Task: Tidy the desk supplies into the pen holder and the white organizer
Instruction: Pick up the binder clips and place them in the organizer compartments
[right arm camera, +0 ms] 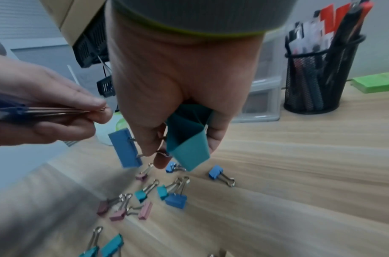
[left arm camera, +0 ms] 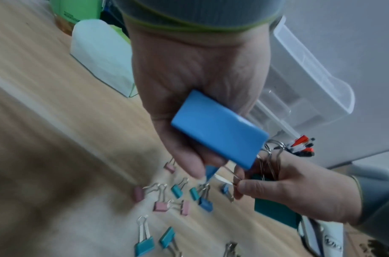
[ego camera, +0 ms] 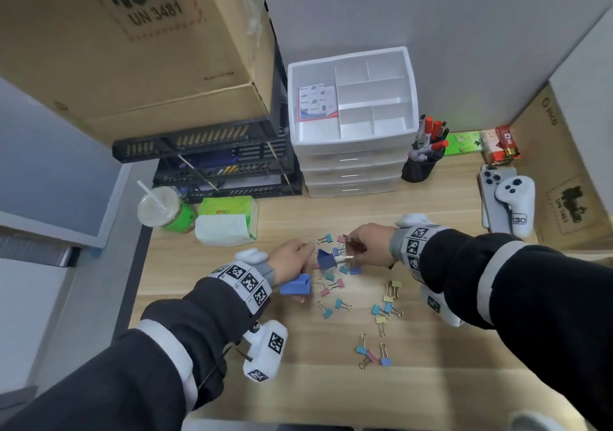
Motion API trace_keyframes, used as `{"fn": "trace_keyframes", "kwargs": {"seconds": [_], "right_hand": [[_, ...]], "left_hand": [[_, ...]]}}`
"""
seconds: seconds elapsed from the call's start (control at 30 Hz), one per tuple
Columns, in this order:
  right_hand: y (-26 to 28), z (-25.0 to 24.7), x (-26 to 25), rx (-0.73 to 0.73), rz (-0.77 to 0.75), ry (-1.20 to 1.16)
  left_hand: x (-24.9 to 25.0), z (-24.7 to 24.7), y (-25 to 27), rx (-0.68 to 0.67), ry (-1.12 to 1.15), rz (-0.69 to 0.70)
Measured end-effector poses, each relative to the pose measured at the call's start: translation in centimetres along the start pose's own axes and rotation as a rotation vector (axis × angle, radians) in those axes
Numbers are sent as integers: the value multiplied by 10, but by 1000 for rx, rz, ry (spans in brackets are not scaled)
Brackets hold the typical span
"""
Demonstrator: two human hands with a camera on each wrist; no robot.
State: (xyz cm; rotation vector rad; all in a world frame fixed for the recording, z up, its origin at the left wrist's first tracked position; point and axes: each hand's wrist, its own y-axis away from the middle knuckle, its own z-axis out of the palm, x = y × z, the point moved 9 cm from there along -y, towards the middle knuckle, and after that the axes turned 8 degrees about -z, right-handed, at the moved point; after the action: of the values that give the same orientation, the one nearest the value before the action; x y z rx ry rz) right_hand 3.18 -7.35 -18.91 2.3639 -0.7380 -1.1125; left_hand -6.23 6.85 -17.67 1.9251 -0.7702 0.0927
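Note:
Small coloured binder clips (ego camera: 335, 294) (left arm camera: 160, 206) (right arm camera: 175, 200) lie scattered on the wooden desk (ego camera: 431, 364). My left hand (ego camera: 293, 258) (left arm camera: 200, 167) grips a large blue binder clip (ego camera: 296, 285) (left arm camera: 220, 128) by its wire handles. My right hand (ego camera: 366, 243) (right arm camera: 178, 156) holds a large teal clip (right arm camera: 187, 139) (left arm camera: 275, 213), and a medium blue clip (ego camera: 325, 258) (right arm camera: 125, 149) hangs from its fingers. The hands almost meet above the pile. The white organizer (ego camera: 355, 143) stands at the back, with the black mesh pen holder (ego camera: 418, 169) (right arm camera: 317, 83) full of pens to its right.
A green tissue pack (ego camera: 229, 221) and a lidded drink cup (ego camera: 162, 211) sit at the left. A black tray stack (ego camera: 219, 165) stands under a cardboard box (ego camera: 132, 48). A phone and white controller (ego camera: 512, 205) lie at the right, near a red box (ego camera: 504, 146).

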Motion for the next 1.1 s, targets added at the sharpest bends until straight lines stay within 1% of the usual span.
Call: {"fn": "trace_keyframes", "kwargs": {"seconds": [0.07,0.13,0.17,0.23,0.37,0.47,0.63,0.73,0.83,0.97,1.0,1.1], "right_hand": [[11,-12,-5,24,0,-84],[20,-24,-8,48,33,-161],[23,-29,-7,64,54,-199],[29,-37,-7,90,81,-279],[31,-43,-5,174,117,-573],[35,-46,-6,240,143,-742],[32,-36,-5,257,198,-988],[32,-33,-13,259,188,-1132],[30,-32,-23,229,152,-1195],[31,-33,-30,230,138,-1258],[32,-34,-30,240,134,-1247],[35,-42,-30,300,143,-1195]], "left_hand": [[11,-9,7,-3,93,-17],[26,-15,17,-34,183,-19],[33,-16,19,-53,200,-5],[47,-18,20,-71,166,71],[61,-14,22,-120,253,146],[71,-13,24,-76,275,194],[77,-10,30,17,215,228],[80,-16,35,78,165,251],[82,-19,37,81,141,287],[79,-13,35,-30,201,279],[78,-13,36,-35,209,275],[81,-19,39,34,176,277]]}}
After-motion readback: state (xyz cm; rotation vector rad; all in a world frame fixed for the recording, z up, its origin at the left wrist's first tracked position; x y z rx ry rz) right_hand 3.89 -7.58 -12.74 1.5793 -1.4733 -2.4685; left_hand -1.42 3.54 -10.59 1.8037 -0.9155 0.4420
